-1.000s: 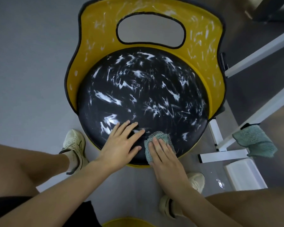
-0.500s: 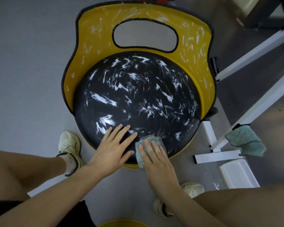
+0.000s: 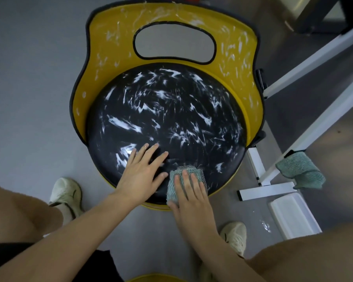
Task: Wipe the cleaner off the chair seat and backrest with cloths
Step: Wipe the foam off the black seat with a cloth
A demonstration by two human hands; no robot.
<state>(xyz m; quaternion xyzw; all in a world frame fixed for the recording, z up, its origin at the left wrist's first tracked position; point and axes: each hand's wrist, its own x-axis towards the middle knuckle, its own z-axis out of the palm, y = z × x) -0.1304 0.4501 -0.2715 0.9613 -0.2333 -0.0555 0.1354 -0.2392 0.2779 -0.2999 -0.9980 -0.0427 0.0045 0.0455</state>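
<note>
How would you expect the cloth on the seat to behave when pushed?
Probably floppy: the cloth drapes over the seat edge under the right hand. Its mesh weave likely grips, though white smears may let it slide.

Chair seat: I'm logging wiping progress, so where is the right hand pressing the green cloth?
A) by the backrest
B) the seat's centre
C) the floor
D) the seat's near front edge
D: the right hand presses the green cloth flat on the black seat at its near front edge, beside the left hand.

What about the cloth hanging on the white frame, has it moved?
No. The cloth hangs at the same spot on the white frame.
</note>
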